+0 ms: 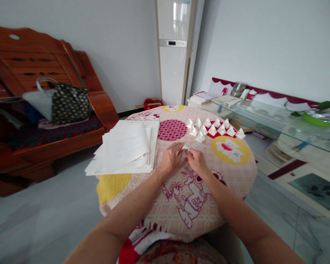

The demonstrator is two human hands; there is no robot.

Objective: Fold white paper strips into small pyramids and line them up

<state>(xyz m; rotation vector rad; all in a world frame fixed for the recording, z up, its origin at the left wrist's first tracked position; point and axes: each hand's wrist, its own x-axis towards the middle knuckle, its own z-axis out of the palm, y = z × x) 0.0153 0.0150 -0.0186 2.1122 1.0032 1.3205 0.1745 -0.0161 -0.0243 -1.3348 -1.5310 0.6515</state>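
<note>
Left hand (pixel 171 157) and right hand (pixel 196 160) pinch folded white paper (pixel 185 147) near pointed paper pyramids (pixel 212 130).

- Left forearm (pixel 134 201): bare, runs from bottom left of frame up to center.
- Right forearm (pixel 231 201): bare, runs from bottom right up to center; the two converge.
- Left hand (pixel 171 157): just right of frame center, back of hand up, fingers angled to upper right, tips closed in a pinch.
- Right hand (pixel 197 160): just beside it, fingers curled, tips pinched, pointing upper left.
- Wrists: roughly in line with forearms.
</note>
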